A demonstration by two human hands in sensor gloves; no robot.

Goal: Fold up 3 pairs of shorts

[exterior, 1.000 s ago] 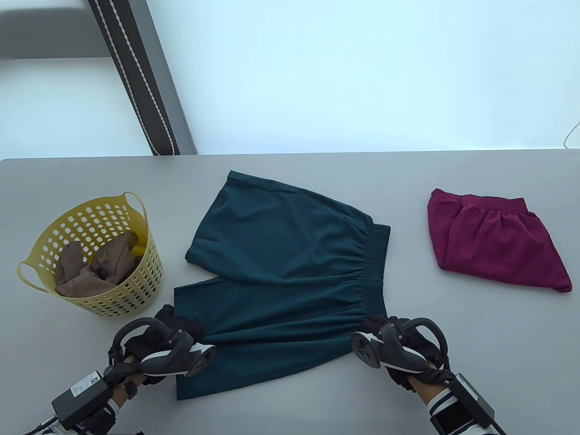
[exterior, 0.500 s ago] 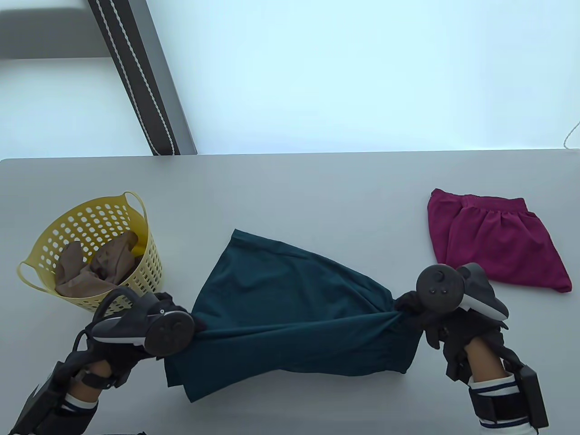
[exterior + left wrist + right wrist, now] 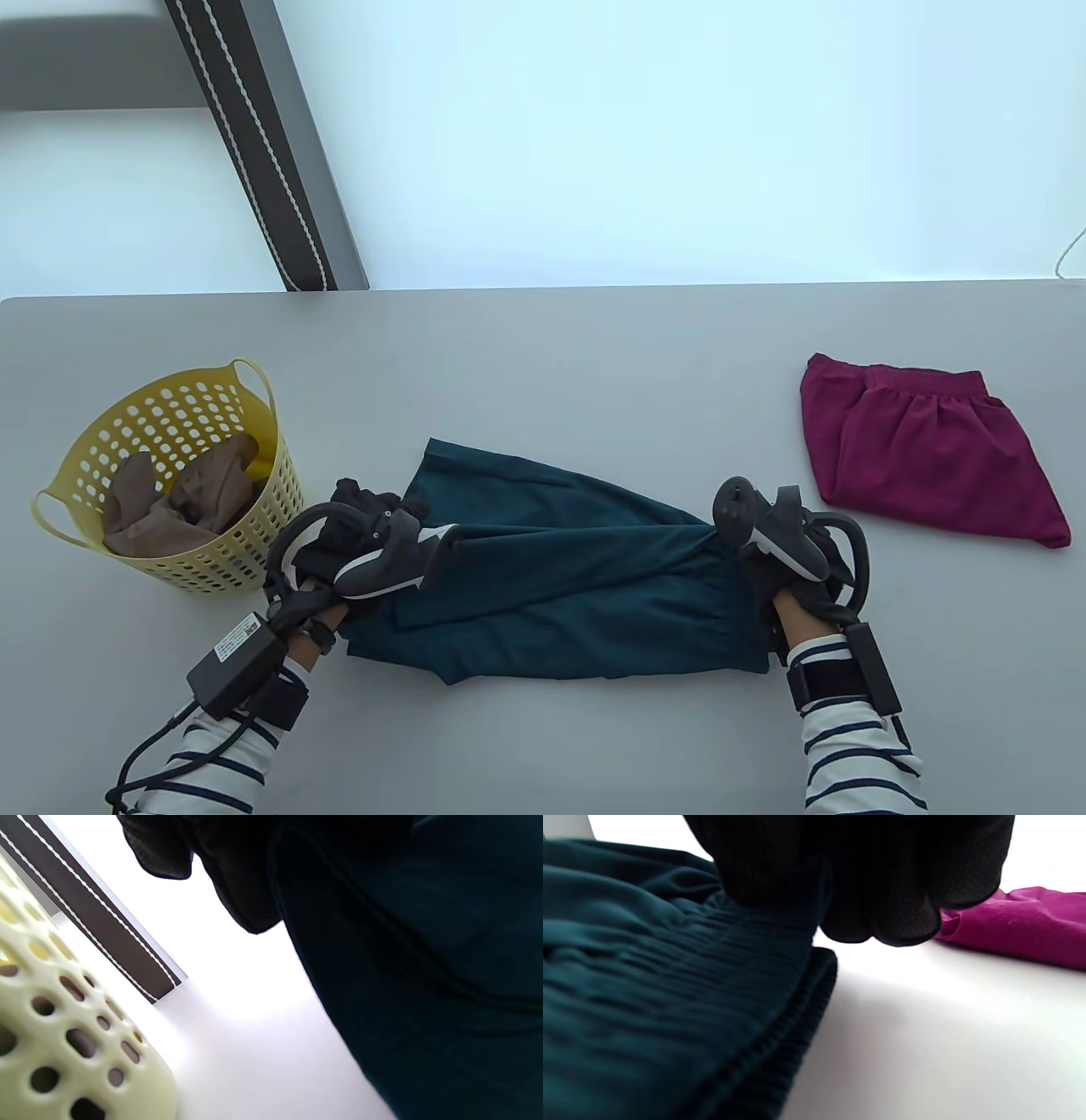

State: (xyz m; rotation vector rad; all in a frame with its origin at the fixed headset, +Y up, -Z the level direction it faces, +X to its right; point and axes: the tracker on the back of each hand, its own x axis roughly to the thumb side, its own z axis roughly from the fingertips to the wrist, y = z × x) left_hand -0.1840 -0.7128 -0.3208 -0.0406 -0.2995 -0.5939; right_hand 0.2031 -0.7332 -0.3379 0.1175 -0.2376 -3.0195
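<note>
- yellow basket, just left of the left-hand grip, brown cloth inside, probably the third pair. Risk: left elbow or the cable bumps the basket, it sits close.
- left hand, fingers curled round the leg-hem end of the teal shorts; a pinch hold, seen in the table view, while the left wrist view shows only dark glove against fabric. Risk: the top layer slips out of the pinch before it lands, and the hems end up offset.
- teal shorts, between the two grips, near the front edge of the table, half-folded lengthwise; top layer skewed, a twisted ridge runs from one grip to the other. Risk: set down like this, the twist gets trapped as a crease and the legs don't stack.
- right hand, fingers closed on the elastic waistband end; right wrist view shows fingertips bunched over gathered fabric. Risk: pulling too hard stretches the waistband, dragging the bottom layer sideways.
- magenta shorts, just beyond and right of the right-hand grip, already folded, apart from the teal pair. Risk: the right hand swings out and knocks that fold open.
</note>
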